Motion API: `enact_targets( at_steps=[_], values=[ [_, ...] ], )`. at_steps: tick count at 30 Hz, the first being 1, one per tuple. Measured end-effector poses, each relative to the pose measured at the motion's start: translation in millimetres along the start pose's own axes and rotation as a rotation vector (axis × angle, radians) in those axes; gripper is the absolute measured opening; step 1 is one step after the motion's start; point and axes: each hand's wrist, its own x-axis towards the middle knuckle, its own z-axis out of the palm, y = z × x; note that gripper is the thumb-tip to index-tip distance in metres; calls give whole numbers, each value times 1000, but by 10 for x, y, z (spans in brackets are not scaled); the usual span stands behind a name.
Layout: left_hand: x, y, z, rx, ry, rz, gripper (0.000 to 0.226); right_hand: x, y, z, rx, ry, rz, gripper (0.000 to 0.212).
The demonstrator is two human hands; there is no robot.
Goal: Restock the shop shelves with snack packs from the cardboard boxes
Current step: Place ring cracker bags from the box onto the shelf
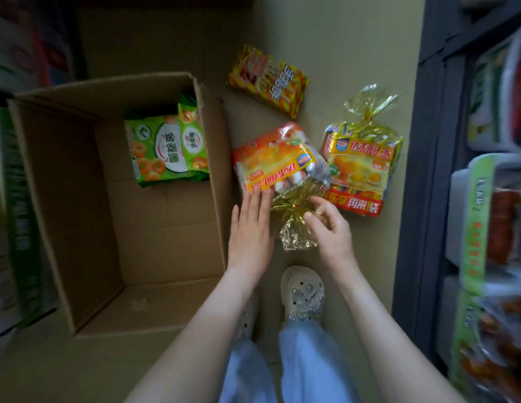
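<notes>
Right hand (329, 228) pinches the gold tied neck of the orange snack pack (279, 161). Left hand (250, 228) lies flat, fingers straight, on the pack's near end. The pack lies on the floor (355, 39) just beside the cardboard box's (64, 199) right wall, its long axis running away from the person with the neck end nearest.

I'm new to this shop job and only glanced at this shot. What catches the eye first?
Two hands work on the orange pack lying on the floor. The left hand lies flat on its edge, and the right hand pinches its gold-ribboned neck. To their left an open cardboard box holds green packs at its far end.
</notes>
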Motion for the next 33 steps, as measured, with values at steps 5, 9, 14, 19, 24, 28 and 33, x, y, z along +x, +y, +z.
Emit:
enact_targets(
  at_steps=[5, 9, 14, 19, 24, 28, 33],
  values=[
    [-411, 299, -1117, -218, -161, -32, 101, -522, -1192, -343, 313, -12, 74, 41],
    [-882, 729, -1853, -244, -269, 5, 122, -1200, -1990, -672, 334, -66, 79, 46],
    [-1443, 1265, -2642, -388, -12, 85, 102, -2182, -2800, -1046, 577, -58, 72, 29],
    [-1831, 1747, -3549, -445, 38, 218, 81, -2978, -3334, -1358, 578, 52, -111, 11],
    [-2329, 2188, -4390, -456, -18, 382, 72, -3892, -3728, -1812, 444, 164, -280, 84],
    [-2743, 2482, -4806, -694, -126, 378, 71, -4530, -3671, -2109, 153, 272, -226, 95],
    [-3252, 2930, -5056, -898, -435, 473, 70, -5385, -3493, -2367, 164, 330, -124, 117]
  ],
)
